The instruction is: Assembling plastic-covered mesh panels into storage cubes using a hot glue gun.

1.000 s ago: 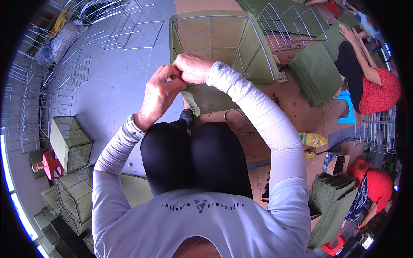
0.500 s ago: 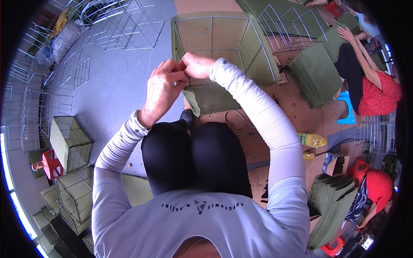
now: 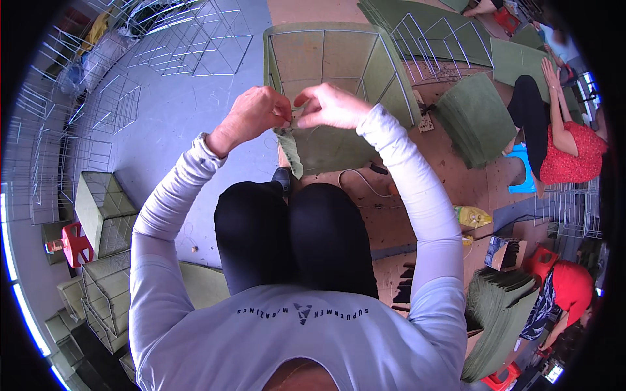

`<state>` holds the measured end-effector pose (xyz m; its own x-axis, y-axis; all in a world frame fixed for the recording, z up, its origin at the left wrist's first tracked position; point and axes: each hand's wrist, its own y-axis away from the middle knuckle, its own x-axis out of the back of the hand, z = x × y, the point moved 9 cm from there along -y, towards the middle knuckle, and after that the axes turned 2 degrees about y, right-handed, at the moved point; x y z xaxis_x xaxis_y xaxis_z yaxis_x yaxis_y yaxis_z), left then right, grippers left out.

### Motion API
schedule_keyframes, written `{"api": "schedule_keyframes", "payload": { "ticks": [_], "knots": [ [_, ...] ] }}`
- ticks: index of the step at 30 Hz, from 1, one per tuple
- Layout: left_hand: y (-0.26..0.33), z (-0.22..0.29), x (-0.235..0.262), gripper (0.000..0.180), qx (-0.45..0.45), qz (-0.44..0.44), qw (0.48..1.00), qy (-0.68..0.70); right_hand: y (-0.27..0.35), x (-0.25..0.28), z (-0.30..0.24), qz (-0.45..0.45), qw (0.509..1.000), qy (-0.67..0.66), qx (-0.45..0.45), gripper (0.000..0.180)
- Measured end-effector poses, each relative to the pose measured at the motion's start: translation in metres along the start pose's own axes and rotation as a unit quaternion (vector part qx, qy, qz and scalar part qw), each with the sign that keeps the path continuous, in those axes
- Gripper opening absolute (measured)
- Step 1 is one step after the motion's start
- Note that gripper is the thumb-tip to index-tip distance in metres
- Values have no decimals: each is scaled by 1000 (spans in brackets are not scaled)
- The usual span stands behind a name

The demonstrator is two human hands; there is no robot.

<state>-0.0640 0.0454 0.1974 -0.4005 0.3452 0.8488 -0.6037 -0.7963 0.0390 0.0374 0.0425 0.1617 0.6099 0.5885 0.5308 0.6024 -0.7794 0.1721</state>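
Note:
My left hand [image 3: 255,116] is closed in a pinch at the near left corner of a box made of green sheet on a metal wire frame [image 3: 398,85]. Something small seems to be between its fingertips, too small to name. Just to the right, over the box's near edge, my right hand [image 3: 331,107] has its fingers bent, with a gap between thumb and forefinger and nothing visible in them. Below my left hand, a loose edge of green sheet [image 3: 288,153] hangs from the box corner.
Bare wire frames [image 3: 195,42] stand at the far left, another [image 3: 440,45] at the far right. Stacked green sheets [image 3: 479,120] lie right of the box. Co-workers in red [image 3: 574,153] sit along the right. Covered boxes [image 3: 104,212] and a red stool [image 3: 77,244] stand left.
My hands, together before, have come apart; the right has moved rightward and its thumb and forefinger have spread. At the right, a co-worker's arms have shifted over the green sheet.

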Motion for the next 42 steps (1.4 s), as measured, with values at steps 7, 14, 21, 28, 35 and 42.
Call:
{"api": "schedule_keyframes", "payload": {
  "ticks": [7, 14, 21, 28, 35, 42],
  "knots": [
    [-10, 4, -8, 16, -22, -39, 999, 27, -5, -17, -4, 83, 991, 106, -15, 43],
    [-9, 2, -6, 21, -9, -53, 995, 84, -13, -13, 10, 99, 993, 66, -24, 30],
    [21, 9, 9, 36, -161, -27, 987, 8, -8, -14, 12, 85, 995, 9, -43, 22],
    [19, 2, 0, 16, -150, -28, 988, 36, -4, -13, 7, 105, 992, 48, -47, 25],
    [18, -4, -3, 14, -135, -7, 991, 24, -3, -15, 12, 123, 989, 42, -67, 26],
    [15, -5, -9, 12, -100, 3, 995, 11, -6, -17, 19, 118, 990, 38, -69, 25]
  ]
}}
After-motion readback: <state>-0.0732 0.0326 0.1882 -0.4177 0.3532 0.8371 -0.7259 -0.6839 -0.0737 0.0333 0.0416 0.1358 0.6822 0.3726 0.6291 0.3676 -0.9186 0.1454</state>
